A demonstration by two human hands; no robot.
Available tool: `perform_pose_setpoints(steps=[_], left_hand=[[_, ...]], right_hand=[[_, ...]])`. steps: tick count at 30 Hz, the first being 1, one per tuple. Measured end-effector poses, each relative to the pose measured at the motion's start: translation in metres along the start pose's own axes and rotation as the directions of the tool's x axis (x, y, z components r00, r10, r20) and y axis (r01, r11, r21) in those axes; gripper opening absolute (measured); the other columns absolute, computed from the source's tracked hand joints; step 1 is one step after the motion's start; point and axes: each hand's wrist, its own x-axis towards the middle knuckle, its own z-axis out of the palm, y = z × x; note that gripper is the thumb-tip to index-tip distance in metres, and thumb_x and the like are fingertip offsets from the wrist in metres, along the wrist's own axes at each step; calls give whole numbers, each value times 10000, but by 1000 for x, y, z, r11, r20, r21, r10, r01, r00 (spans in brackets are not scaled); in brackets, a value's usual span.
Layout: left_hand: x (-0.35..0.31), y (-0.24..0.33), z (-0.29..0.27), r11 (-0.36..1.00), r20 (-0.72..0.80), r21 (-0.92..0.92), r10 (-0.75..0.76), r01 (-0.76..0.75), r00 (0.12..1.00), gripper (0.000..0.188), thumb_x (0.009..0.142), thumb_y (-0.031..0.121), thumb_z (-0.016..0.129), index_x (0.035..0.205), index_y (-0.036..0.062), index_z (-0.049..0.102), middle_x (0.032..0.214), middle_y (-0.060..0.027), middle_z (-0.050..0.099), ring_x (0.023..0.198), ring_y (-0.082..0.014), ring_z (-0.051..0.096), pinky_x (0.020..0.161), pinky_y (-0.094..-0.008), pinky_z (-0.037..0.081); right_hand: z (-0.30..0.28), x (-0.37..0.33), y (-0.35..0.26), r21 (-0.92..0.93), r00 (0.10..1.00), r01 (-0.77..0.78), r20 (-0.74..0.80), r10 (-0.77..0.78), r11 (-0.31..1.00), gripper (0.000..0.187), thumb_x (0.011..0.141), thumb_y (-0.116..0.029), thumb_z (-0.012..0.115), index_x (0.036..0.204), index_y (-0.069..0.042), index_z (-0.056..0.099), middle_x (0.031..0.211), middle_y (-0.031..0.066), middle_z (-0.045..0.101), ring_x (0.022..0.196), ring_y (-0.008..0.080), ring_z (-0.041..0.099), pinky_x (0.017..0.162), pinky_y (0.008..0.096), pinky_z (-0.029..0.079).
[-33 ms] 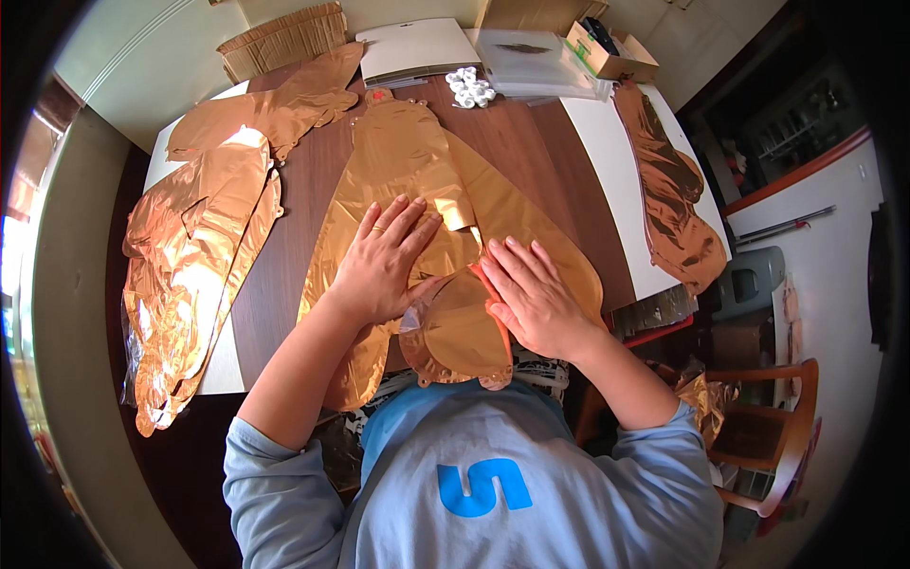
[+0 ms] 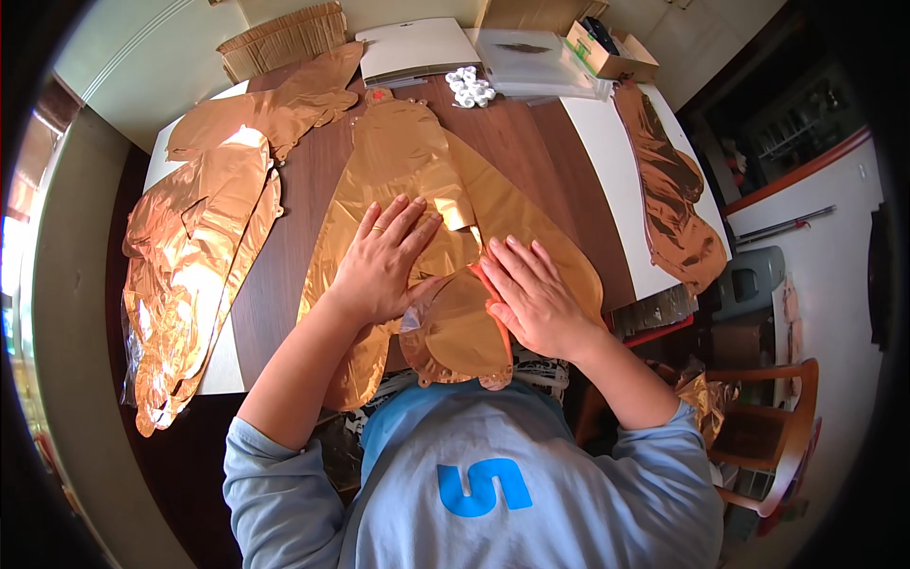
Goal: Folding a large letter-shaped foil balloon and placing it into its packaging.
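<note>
In front of me a large flat gold foil piece (image 2: pixel 403 152), which looks like an uninflated foil balloon, lies partly folded on the table. My left hand (image 2: pixel 387 261) rests flat on its middle, fingers stretched and a ring on one of them. To the right, my right hand (image 2: pixel 533 296) also lies flat on the foil, fingers extended beside a narrow orange-red strip (image 2: pixel 500 327). A rounded folded flap (image 2: pixel 460 327) sits between the two hands and reaches the table's near edge. What lies under my palms is hidden.
More flat copper-gold foil pieces lie at the left (image 2: pixel 194 256), far left (image 2: pixel 275 104) and right (image 2: pixel 668 180). White rolls (image 2: pixel 469 87), a white board (image 2: pixel 417 52), a clear plastic case (image 2: pixel 536 62) and a small cardboard box (image 2: pixel 621 59) line the back. A wooden chair (image 2: pixel 768 427) stands right.
</note>
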Motion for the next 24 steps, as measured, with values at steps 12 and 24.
perform_pose_setpoints(steps=[12, 24], left_hand=[[0, -1, 0, 1000, -8, -28, 4, -4, 1000, 728, 860, 506, 614, 1438, 97, 447, 1480, -171, 418, 1405, -361, 346, 1162, -510, 241], [2, 1, -2, 999, 8, -36, -15, 15, 1000, 719, 860, 477, 632, 1442, 99, 443, 1480, -171, 418, 1406, -364, 343, 1162, -509, 243]], right_hand=[[-1, -1, 1, 13, 999, -26, 21, 25, 1000, 672, 931, -328, 597, 1493, -52, 352, 1545, 190, 313, 1428, 372, 285, 1172, 494, 218], [1, 6, 1, 3, 995, -24, -93, 25, 1000, 521, 906, -215, 603, 1397, -71, 501, 1446, 181, 435, 1310, 356, 408, 1090, 466, 333]])
